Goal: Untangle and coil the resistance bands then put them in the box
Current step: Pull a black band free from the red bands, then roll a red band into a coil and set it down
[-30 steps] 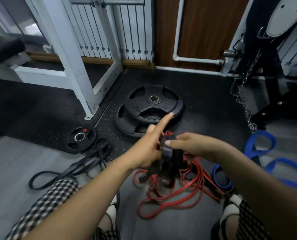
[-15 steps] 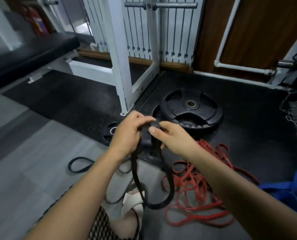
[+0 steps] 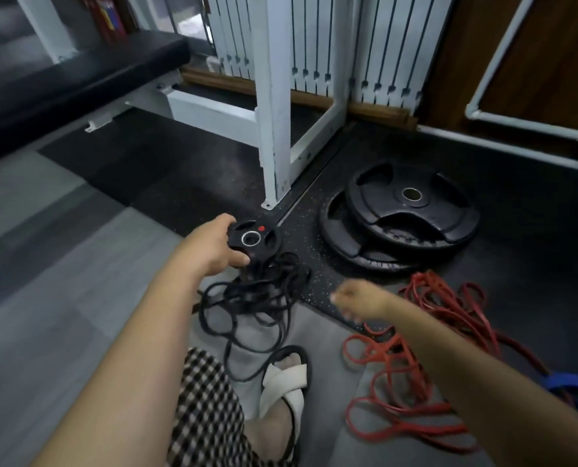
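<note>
Where the black resistance bands lie, they form a loose tangle on the floor, just below and near-side of the left hand, and across from the right hand on its inner side. Loops trail back toward a foot in a white sandal.

Left hand: fingers and thumb curled round the near edge of a small weight plate, black with a metal-ringed hole and a red dot. Plate sits over the far end of the black tangle. Cannot tell whether it is lifted or resting on the bands.

Right hand: motion-blurred, fingers look loosely curled, nothing seen in them. It hangs above the floor, touching neither tangle.

Red resistance bands: sprawling heap under and outward of the right forearm, apart from the black ones. Blue band: a bit shows at the frame edge, beyond the right forearm.

Beyond the right hand, two large weight plates, one stacked off-centre on the other, on dark speckled matting. Beyond the left hand, a white rack post stands on the mat. Further out to the left, a black bench pad. Checked garment at bottom, under the left forearm.
</note>
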The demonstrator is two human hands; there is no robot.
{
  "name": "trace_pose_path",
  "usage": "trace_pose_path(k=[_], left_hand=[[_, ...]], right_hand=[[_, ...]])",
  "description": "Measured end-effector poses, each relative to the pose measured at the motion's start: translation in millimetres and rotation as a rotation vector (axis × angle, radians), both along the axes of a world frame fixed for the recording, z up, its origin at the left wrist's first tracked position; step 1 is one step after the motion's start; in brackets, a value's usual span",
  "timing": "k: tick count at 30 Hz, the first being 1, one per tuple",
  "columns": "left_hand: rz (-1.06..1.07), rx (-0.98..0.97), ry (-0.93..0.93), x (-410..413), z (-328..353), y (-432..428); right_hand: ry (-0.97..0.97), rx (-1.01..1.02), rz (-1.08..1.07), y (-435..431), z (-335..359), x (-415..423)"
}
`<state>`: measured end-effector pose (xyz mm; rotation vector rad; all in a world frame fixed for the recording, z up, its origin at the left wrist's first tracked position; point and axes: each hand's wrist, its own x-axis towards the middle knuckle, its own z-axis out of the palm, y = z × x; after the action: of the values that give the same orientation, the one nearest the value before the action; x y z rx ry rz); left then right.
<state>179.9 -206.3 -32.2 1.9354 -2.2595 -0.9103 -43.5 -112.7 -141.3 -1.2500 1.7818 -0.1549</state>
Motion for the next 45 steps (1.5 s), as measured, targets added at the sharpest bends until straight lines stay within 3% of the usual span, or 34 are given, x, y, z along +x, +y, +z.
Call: trace_pose_path(k=[7, 13, 19, 24, 29, 37, 41, 45], left_hand=[[-0.395, 0.157, -0.104, -51.7, -3.2, 27.7], [-0.651, 0.125, -0.123, -138.4, 3.5, 63.6], [-0.801, 0.148, -0.128, -207.0, -14.5, 93.1], [-0.859, 0.164, -0.247, -230.7, -35.1, 95.2], [-0.920, 0.137, -0.337, -231.0, -49.4, 92.7], [-0.923, 0.142, -0.416, -218.1, -59.0, 87.0], [-0.927, 0.119, -0.350, -219.5, -48.3, 92.2], [-0.936, 0.069, -0.299, -217.4, -34.8, 99.5]], right_hand=[[0.132, 0.278, -0.029, 110.6, -74.3, -29.6], [0.144, 0.240, -0.094, 154.0, -93.3, -73.3], [0.234, 0.252, -0.327, 169.1, -129.4, -132.5], [0.202, 0.253, -0.432, 162.9, -159.0, -156.2], [0.278, 0.103, -0.447, 135.9, -187.6, -177.6], [0.294, 0.134, -0.347, 126.2, -210.1, -171.1], [0.213, 0.038, -0.254, 131.1, -183.1, -147.5], [0.253, -0.141, -0.178, 119.3, -111.5, -153.2]])
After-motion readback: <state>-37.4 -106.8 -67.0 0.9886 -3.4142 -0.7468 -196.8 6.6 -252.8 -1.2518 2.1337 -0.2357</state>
